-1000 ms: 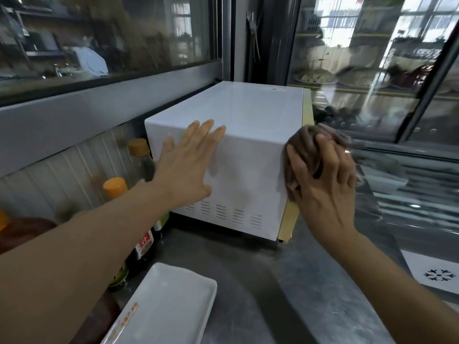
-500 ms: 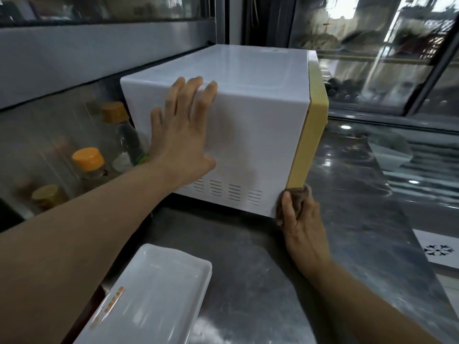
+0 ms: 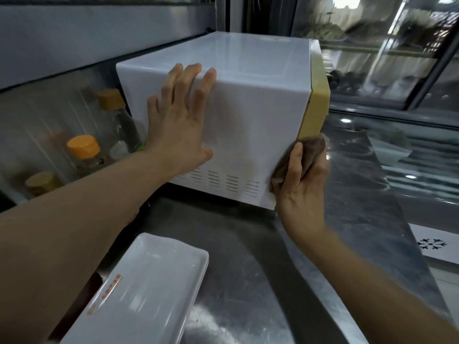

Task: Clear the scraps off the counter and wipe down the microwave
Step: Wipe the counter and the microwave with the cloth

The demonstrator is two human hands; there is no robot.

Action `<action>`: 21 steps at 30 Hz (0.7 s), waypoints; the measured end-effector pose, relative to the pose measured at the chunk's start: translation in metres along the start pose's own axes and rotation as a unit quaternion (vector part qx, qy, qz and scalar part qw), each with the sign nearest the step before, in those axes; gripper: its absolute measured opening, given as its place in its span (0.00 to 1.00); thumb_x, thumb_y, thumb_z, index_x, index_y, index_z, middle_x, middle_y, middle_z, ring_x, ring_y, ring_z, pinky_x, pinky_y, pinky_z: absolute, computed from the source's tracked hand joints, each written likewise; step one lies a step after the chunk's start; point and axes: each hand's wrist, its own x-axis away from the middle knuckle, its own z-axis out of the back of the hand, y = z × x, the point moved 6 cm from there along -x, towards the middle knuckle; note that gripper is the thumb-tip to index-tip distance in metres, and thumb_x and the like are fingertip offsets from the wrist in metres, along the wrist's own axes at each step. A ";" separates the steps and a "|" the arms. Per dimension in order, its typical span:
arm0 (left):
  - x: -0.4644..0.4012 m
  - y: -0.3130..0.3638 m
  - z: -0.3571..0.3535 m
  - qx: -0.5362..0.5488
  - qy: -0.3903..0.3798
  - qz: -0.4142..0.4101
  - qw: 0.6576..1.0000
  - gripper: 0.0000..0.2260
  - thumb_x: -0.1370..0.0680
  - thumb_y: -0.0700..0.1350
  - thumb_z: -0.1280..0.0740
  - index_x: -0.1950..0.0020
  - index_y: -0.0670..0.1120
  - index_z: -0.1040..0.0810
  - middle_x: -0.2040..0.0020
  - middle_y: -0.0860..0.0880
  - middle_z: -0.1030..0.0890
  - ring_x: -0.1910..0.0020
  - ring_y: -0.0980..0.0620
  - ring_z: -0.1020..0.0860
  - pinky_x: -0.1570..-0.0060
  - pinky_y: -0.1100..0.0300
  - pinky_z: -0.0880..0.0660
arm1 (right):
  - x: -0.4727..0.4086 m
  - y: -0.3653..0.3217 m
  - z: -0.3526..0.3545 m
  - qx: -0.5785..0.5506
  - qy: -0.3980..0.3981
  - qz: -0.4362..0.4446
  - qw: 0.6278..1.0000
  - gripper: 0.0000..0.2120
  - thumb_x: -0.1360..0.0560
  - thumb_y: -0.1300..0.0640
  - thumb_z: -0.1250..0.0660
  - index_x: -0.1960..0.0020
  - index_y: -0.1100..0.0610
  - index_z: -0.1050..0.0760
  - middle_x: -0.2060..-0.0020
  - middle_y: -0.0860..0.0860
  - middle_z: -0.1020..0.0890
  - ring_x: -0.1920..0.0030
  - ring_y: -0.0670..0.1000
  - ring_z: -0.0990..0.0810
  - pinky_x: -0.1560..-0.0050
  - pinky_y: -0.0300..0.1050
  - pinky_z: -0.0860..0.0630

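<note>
A steel counter point(image 3: 347, 232) is filling the lower frame, running from 6 o'clock up toward 3 o'clock and carrying a white microwave point(image 3: 248, 108) that is sitting just above centre, its yellow front edge facing 2 o'clock and its vented side panel facing the camera. A white rectangular tray point(image 3: 149, 294) is lying at 7 o'clock, well apart from the microwave's base. The left hand point(image 3: 178, 130) is pressing flat against the side panel at about 10 o'clock of centre, fingers straight and spread, the tips reaching the top edge — holding nothing. The right hand point(image 3: 301, 184) is working at the lower front corner of the microwave, near 4 o'clock of centre, its fingers and thumb curling round a bunched brown cloth point(image 3: 311, 151) that is touching the corner where white panel meets yellow trim. Behind the microwave at 9 o'clock, bottles are standing against the wall — an orange-capped bottle point(image 3: 83, 147), a glass bottle with a tan lid point(image 3: 116, 120) beside it, and a lower yellow lid point(image 3: 42, 182) nearer the frame's edge.
</note>
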 end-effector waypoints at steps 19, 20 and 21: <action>-0.005 -0.045 0.032 -0.067 -0.075 0.032 0.994 0.46 0.32 0.46 0.27 0.23 0.51 0.54 0.23 0.42 0.51 0.24 0.43 0.51 0.29 0.39 0.53 | 0.002 -0.007 0.004 0.200 -0.079 0.239 0.947 0.30 0.28 0.62 0.41 0.26 0.58 0.42 0.25 0.55 0.41 0.25 0.59 0.46 0.26 0.57 0.54; -0.004 -0.047 0.029 -0.066 -0.087 0.030 0.994 0.46 0.31 0.46 0.27 0.23 0.51 0.55 0.23 0.42 0.51 0.24 0.43 0.51 0.29 0.39 0.53 | 0.018 -0.009 -0.008 0.224 -0.125 0.284 0.924 0.31 0.30 0.60 0.40 0.27 0.58 0.40 0.27 0.55 0.37 0.26 0.57 0.42 0.27 0.55 0.54; -0.004 -0.049 0.028 -0.061 -0.094 0.028 0.993 0.46 0.31 0.45 0.27 0.24 0.52 0.55 0.23 0.43 0.50 0.24 0.44 0.51 0.29 0.39 0.53 | 0.035 -0.010 -0.019 0.245 -0.174 0.330 0.895 0.31 0.32 0.58 0.37 0.29 0.56 0.36 0.29 0.54 0.32 0.28 0.55 0.36 0.28 0.53 0.54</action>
